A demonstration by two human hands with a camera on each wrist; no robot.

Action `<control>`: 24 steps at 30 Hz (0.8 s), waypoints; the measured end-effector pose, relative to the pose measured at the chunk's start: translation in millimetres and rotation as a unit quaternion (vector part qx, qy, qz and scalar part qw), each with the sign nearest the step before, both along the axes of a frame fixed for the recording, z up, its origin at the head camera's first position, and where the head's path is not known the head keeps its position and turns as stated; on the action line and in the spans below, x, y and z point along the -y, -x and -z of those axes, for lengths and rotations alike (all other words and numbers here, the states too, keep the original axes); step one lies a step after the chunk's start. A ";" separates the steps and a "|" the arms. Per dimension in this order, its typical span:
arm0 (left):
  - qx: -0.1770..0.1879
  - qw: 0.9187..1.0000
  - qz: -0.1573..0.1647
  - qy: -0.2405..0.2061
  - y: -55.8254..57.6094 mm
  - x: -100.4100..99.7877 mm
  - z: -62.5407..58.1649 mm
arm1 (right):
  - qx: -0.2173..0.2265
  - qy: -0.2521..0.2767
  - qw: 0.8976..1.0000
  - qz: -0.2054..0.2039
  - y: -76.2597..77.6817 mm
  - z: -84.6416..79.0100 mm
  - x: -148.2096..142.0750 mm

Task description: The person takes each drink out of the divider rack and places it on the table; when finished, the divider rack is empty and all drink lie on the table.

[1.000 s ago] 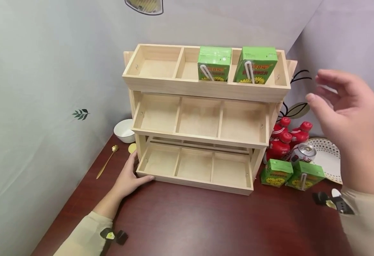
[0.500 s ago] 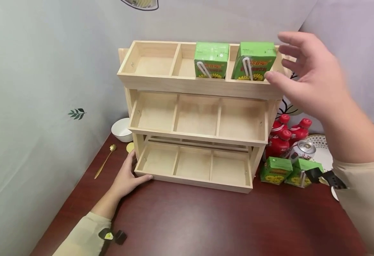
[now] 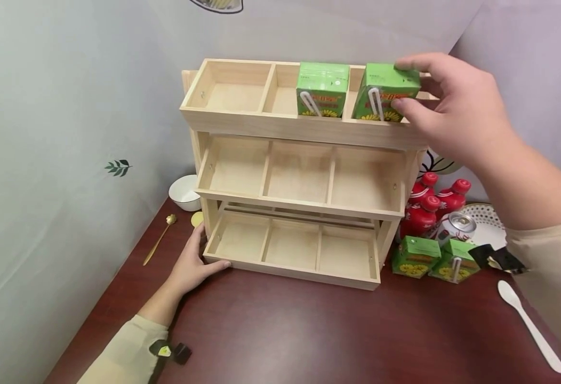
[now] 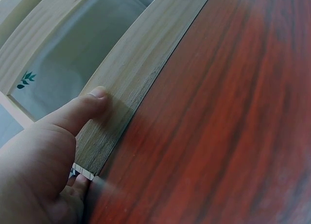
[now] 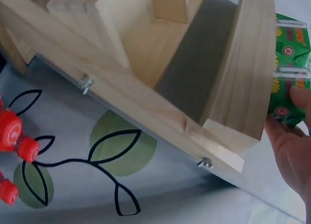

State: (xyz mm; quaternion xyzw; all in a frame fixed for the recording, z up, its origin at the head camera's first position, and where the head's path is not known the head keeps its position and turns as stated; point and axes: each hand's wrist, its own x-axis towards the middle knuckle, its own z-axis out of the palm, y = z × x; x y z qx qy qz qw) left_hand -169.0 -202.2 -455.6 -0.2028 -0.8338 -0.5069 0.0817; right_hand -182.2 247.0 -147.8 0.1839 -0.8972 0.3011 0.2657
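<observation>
In the head view a three-tier wooden display rack [image 3: 299, 176] stands on the table. Its top tier bears two green drink cartons with straws, a middle carton [image 3: 322, 90] and a right carton [image 3: 385, 92]. My right hand [image 3: 458, 106] grips the right carton at its right side, thumb on the front and index finger on the top; the other fingers are partly hidden behind it. My left hand [image 3: 191, 266] holds the rack's lower left corner. In the left wrist view the thumb [image 4: 95, 100] presses the front board [image 4: 126, 73], with fingers round its end.
Right of the rack stand two more green cartons [image 3: 416, 257], red-capped bottles [image 3: 421, 216], a can [image 3: 457, 226] and a dotted plate [image 3: 489, 226]. A white spoon [image 3: 530, 325] lies nearer. At left are a white bowl [image 3: 184, 193] and a gold spoon [image 3: 160, 240].
My right hand has moved left from beside the rack to the right carton and taken hold of it. My left hand has stayed on the rack's corner.
</observation>
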 end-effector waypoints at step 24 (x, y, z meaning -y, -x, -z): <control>-0.005 1.000 0.000 -0.002 -2.3 -1.1 -3.6 | -0.142 0.037 0.982 -0.117 -26.0 -20.2 -30.3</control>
